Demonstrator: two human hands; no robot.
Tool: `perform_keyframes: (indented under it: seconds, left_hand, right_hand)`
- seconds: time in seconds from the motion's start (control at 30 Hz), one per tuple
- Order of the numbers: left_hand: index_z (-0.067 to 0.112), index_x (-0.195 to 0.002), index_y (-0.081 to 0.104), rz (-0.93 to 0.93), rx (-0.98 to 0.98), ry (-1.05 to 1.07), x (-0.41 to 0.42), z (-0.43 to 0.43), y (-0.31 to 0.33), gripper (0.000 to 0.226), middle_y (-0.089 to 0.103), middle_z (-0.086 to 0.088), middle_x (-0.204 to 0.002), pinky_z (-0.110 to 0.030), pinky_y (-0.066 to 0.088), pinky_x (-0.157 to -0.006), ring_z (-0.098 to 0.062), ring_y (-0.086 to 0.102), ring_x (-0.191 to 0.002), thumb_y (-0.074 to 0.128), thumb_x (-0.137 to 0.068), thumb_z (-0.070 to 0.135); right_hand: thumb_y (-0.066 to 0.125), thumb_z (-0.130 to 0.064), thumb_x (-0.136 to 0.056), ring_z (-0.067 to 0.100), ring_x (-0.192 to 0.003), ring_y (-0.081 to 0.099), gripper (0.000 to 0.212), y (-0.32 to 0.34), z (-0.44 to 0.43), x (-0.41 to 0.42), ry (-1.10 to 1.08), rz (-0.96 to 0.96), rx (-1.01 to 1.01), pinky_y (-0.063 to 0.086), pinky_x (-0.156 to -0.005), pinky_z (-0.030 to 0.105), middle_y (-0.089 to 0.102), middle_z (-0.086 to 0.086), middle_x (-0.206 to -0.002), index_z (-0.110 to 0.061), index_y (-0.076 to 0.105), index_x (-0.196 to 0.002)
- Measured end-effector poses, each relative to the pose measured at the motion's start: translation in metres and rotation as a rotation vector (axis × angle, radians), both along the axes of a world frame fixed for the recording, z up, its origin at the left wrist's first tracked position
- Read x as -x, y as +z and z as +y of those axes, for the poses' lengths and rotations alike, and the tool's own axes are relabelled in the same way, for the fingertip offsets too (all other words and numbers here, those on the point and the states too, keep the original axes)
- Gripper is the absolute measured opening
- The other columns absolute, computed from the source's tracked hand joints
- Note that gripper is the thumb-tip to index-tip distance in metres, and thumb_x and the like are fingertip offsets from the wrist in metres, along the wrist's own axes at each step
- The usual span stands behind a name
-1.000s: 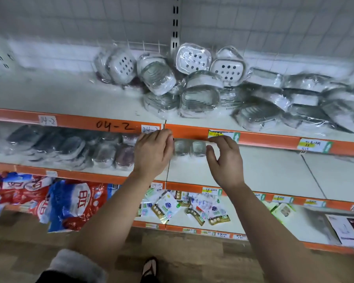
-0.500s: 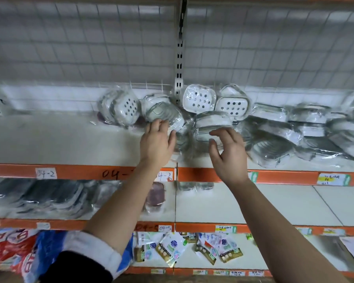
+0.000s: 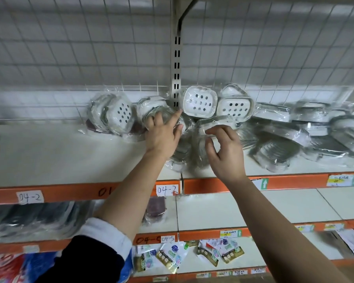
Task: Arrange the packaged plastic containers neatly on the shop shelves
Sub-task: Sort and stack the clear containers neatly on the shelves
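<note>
The white shop shelf with orange front strip (image 3: 49,160) runs beneath the white slotted upright post (image 3: 176,78). Film-wrapped plastic containers (image 3: 274,144), perforated white trays and ribbed clear dishes, heap at the post's foot and sprawl to its right. Just left of the post the left hand (image 3: 161,137) lies spread, fingers straight, on a glossy clear ribbed container (image 3: 154,111). Just right of the post the right hand (image 3: 227,156) curls, thumb and forefinger pinching the crinkled wrap of another ribbed dish (image 3: 200,152).

Wire grid (image 3: 70,48), slotted upright (image 3: 177,64), scattered sachets (image 3: 170,256), blue-red bags (image 3: 12,264)
</note>
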State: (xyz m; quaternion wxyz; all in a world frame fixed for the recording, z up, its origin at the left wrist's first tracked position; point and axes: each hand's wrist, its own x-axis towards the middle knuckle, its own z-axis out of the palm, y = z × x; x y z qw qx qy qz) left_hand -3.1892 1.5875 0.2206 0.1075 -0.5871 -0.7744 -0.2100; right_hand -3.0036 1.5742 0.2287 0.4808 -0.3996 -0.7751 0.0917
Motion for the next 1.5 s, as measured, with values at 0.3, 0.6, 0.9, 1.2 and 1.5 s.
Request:
perform_keyframes:
  seconds: [0.3, 0.6, 0.9, 1.2, 1.5]
  left_hand:
    - [0.032, -0.137, 0.047, -0.089, -0.06, -0.1, 0.011, -0.019, 0.002, 0.042, 0.039, -0.014, -0.144, -0.047, 0.032, -0.104, -0.038, 0.028, -0.131, 0.04, -0.098, 0.045]
    - [0.02, -0.124, 0.062, -0.007, -0.153, -0.161, 0.026, -0.082, -0.008, 0.048, 0.05, -0.016, -0.136, -0.055, 0.044, -0.096, -0.041, 0.04, -0.128, 0.04, -0.094, 0.05]
    - [0.004, -0.137, 0.05, -0.02, -0.081, -0.091, 0.045, -0.122, -0.035, 0.067, 0.05, -0.014, -0.14, -0.054, 0.041, -0.104, -0.036, 0.04, -0.133, 0.036, -0.091, 0.052]
    - [0.004, -0.141, 0.047, -0.006, -0.077, -0.088, 0.037, -0.124, -0.043, 0.07, 0.047, -0.012, -0.145, -0.05, 0.036, -0.109, -0.033, 0.034, -0.137, 0.034, -0.092, 0.053]
    - [0.005, -0.143, 0.045, -0.016, -0.067, -0.092, 0.031, -0.125, -0.043, 0.073, 0.044, -0.011, -0.148, -0.05, 0.032, -0.11, -0.033, 0.032, -0.139, 0.032, -0.091, 0.054]
  right_hand:
    - [0.06, -0.007, -0.089, 0.027, -0.098, 0.06, 0.013, -0.012, 0.003, 0.017, 0.055, 0.011, -0.032, 0.048, -0.088, 0.042, 0.065, 0.006, -0.102, -0.008, 0.068, -0.099]
    - [0.055, -0.008, -0.088, 0.026, -0.098, 0.059, 0.018, -0.017, -0.008, 0.027, 0.15, -0.028, -0.027, 0.047, -0.088, 0.034, 0.063, 0.01, -0.101, -0.003, 0.068, -0.1]
    - [0.06, -0.007, -0.087, 0.028, -0.099, 0.057, 0.018, -0.03, -0.025, 0.029, 0.164, -0.052, -0.013, 0.047, -0.087, 0.036, 0.062, 0.009, -0.102, -0.006, 0.069, -0.102]
    - [0.047, -0.031, -0.082, 0.038, -0.108, 0.055, 0.037, -0.028, -0.019, -0.013, -0.1, -0.222, 0.047, 0.037, -0.099, 0.049, 0.067, 0.008, -0.107, -0.009, 0.071, -0.1]
    - [0.037, -0.051, -0.067, 0.039, -0.129, 0.041, 0.07, -0.03, -0.006, -0.038, -0.169, -0.422, 0.13, 0.031, -0.107, 0.046, 0.051, 0.014, -0.136, -0.012, 0.065, -0.118]
